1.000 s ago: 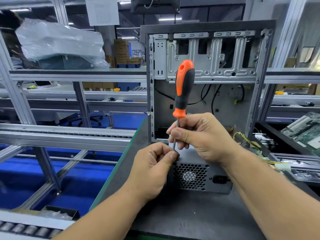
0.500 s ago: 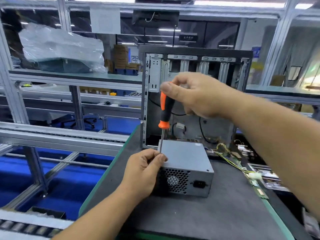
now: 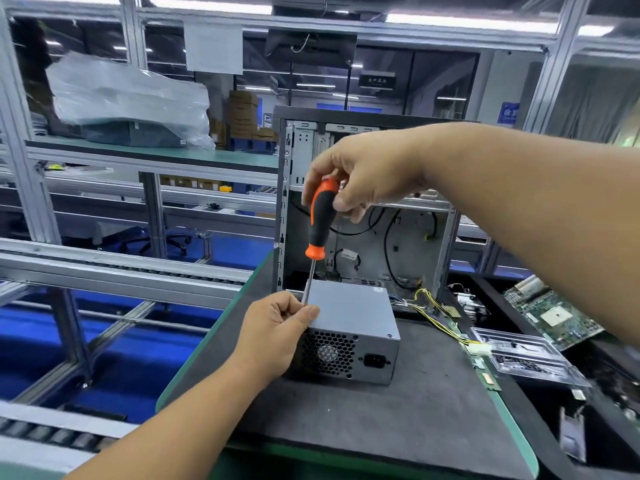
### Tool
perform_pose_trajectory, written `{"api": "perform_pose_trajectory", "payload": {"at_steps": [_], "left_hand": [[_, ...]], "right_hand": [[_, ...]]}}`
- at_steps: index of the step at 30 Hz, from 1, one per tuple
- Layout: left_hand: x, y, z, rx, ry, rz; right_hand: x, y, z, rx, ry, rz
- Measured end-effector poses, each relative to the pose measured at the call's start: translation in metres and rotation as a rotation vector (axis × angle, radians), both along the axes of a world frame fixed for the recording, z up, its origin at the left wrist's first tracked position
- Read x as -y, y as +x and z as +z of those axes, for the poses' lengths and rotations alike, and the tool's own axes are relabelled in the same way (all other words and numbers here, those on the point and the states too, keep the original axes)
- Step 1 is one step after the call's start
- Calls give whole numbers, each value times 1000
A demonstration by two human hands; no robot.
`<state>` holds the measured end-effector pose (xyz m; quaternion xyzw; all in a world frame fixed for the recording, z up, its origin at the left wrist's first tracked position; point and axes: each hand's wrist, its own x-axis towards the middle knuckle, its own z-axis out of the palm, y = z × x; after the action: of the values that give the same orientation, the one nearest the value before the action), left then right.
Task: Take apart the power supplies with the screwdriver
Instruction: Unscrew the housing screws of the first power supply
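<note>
The right hand point(image 3: 360, 174), having climbed from the shank, is now gripping the orange-and-black screwdriver point(image 3: 320, 220) by its handle top, ready for turning; the left hand point(image 3: 277, 327) is pinching the steel shaft at the top-left corner of the boxy grey sheet-metal power supply point(image 3: 349, 323), which is sitting on the dark bench mat point(image 3: 381, 417).

Power supply point(image 3: 349, 311) on mat point(image 3: 381, 410), before case point(image 3: 363, 202).

Electronics factory: conveyor line point(image 3: 114, 268), workbenches point(image 3: 381, 420)
</note>
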<state>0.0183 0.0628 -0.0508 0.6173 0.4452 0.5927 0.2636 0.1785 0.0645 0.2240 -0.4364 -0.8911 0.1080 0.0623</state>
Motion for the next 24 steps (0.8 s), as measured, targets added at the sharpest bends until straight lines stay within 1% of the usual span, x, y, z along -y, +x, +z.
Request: {"api": "perform_pose_trajectory", "payload": {"at_steps": [2, 5, 6, 8, 10, 12, 13, 14, 16, 17, 19, 21, 23, 24], "left_hand": [[0, 1, 2, 19, -22, -1], [-1, 1, 3, 42, -43, -9], [-1, 2, 4, 54, -50, -13], [-2, 2, 4, 66, -68, -28], [-3, 2, 4, 54, -80, -36], [-4, 2, 3, 49, -76, -43], [-5, 2, 2, 52, -72, -44], [-5, 2, 2, 56, -65, -41], [-4, 2, 2, 41, -31, -42], [-3, 1, 2, 22, -5, -62], [0, -4, 6, -3, 51, -142], [2, -8, 11, -37, 90, -181], [2, -10, 16, -134, 107, -124], [1, -10, 19, -167, 104, -84]], "right_hand": [[3, -3, -4, 4, -1, -18], [3, -10, -15, -91, -56, -18], [3, -12, -18, -92, -39, -31], [2, -18, -24, 12, 96, -118], [0, -22, -29, 186, 317, -204], [-4, -24, -34, 341, 486, -177], [-6, -25, -36, 352, 516, -126], [-7, -24, -35, 288, 504, -75], [-8, -23, -33, 43, 375, 7], [-7, -23, -32, -49, 301, 48], [-6, -23, -33, -118, 192, 116], [-5, -23, -35, -163, 93, 122], [-2, -24, -35, -210, 41, 92], [0, -25, -34, -211, 61, 62]]}}
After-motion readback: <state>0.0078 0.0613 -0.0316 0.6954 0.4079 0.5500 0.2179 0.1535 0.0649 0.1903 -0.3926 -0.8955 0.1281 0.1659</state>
